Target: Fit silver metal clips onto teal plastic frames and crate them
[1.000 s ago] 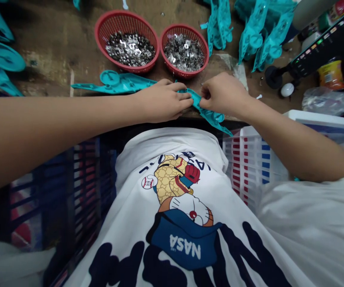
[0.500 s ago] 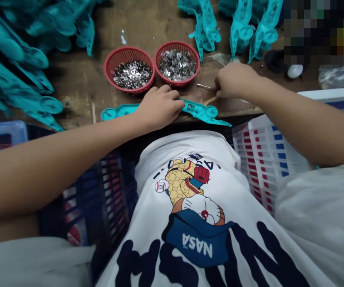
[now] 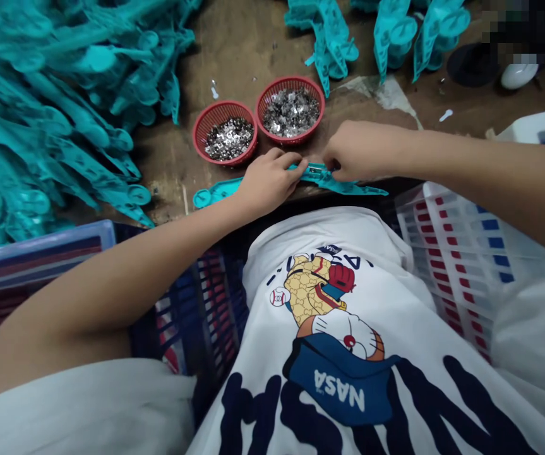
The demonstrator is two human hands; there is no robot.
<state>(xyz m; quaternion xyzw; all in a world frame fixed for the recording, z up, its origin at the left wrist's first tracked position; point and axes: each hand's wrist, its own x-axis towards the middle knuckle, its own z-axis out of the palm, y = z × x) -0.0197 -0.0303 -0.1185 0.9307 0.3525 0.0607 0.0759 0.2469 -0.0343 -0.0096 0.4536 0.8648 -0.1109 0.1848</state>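
Note:
A long teal plastic part (image 3: 225, 189) with round ends lies along the table's near edge. My left hand (image 3: 272, 178) is closed over its middle, pressing it against the table. Just to the right, my right hand (image 3: 355, 151) is a fist with its fingertips down at the same part, beside a small slot holding metal. The thin metal tool seen in this fist earlier is mostly hidden now. Behind my hands stand two red baskets: the left basket (image 3: 199, 142) and the right basket (image 3: 322, 110), both filled with small shiny metal pieces.
A large heap of teal parts (image 3: 64, 107) covers the table's left side. More teal parts (image 3: 331, 47) lie at the back right. A loose metal piece (image 3: 446, 115) and clear plastic film (image 3: 393, 95) lie on the right. Plastic crates flank my lap, including a white one (image 3: 447, 253).
My right hand has come left and down onto the teal part, and the metal tool has gone out of sight. My left hand still holds the part. The whole view has shifted.

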